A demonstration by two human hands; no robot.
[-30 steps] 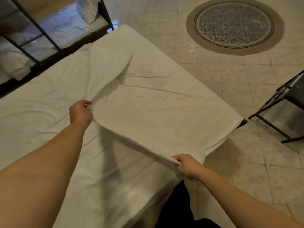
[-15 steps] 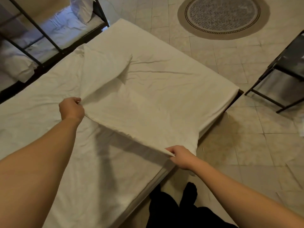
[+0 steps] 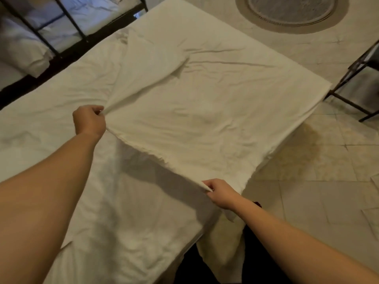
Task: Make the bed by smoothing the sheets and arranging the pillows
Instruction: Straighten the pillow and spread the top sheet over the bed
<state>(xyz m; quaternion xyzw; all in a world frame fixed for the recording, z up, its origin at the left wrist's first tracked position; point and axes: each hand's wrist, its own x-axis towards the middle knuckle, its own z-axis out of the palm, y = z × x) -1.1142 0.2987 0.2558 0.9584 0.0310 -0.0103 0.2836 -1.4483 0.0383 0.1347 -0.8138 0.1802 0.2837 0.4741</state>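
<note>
Head view showed the left hand (image 3: 89, 121) at nine o'clock and the right hand (image 3: 220, 193) at five o'clock. Each had its fingers curled tight on the near edge of the top sheet (image 3: 184, 119), raised above the bed (image 3: 123, 232). The sheet, creased, covered only the end toward one o'clock. Spreading looked roughly half done. Smoothing remained, and no pillow lay on this bed.
</note>
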